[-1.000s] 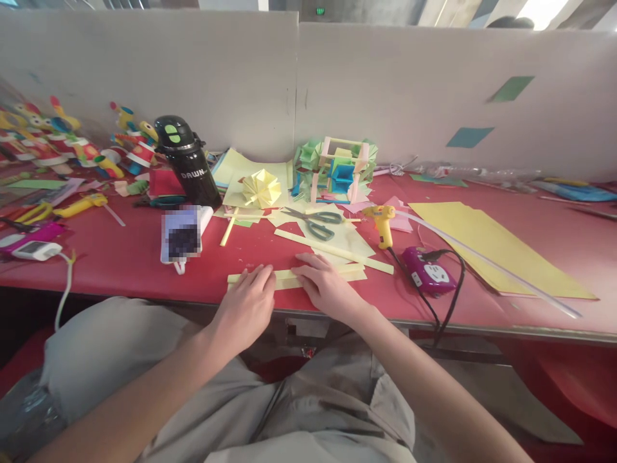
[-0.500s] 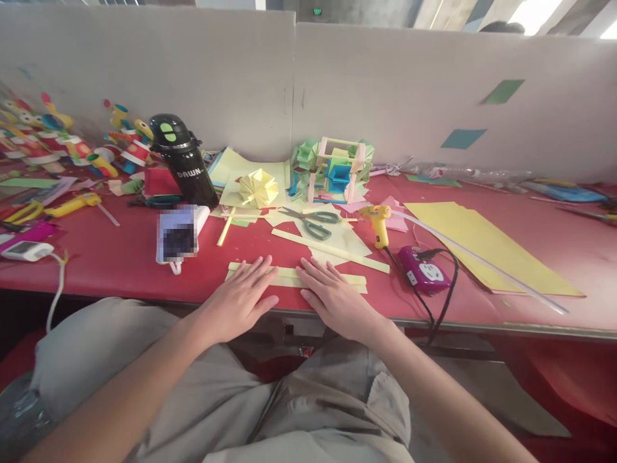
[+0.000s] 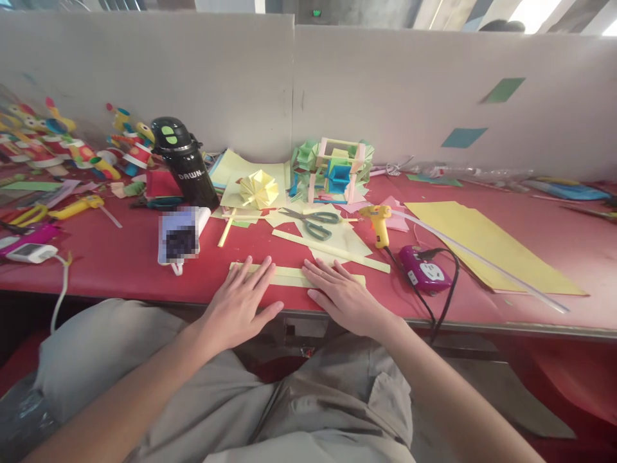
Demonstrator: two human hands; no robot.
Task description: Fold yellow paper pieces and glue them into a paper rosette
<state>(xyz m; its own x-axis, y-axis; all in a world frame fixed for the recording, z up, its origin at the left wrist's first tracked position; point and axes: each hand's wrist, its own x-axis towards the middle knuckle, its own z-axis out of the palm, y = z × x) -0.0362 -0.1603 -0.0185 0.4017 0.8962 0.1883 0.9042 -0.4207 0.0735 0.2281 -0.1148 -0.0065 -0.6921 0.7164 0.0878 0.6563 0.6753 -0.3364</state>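
A pale yellow paper strip (image 3: 289, 276), partly rolled or folded along its length, lies flat near the front edge of the red table. My left hand (image 3: 243, 299) rests on its left part with fingers spread. On its right part lies my right hand (image 3: 344, 292), fingers stretched out and flat. Just beyond is a second yellow paper strip (image 3: 332, 249), lying at a slant. Green-handled scissors (image 3: 315, 222) sit open on pale paper scraps (image 3: 349, 235) behind it. The paper under my fingers is hidden.
To the right are a yellow glue gun (image 3: 380, 225), a purple power socket (image 3: 427, 269) and yellow sheets (image 3: 486, 247). A phone (image 3: 178, 235) and black bottle (image 3: 186, 164) stand left. Behind are a folded yellow paper ball (image 3: 259, 189) and a paper model (image 3: 335, 170).
Both hands have shifted slightly to the right on the strip. The strip's lower flap shows a little less at the ends, and its folded band looks wider.
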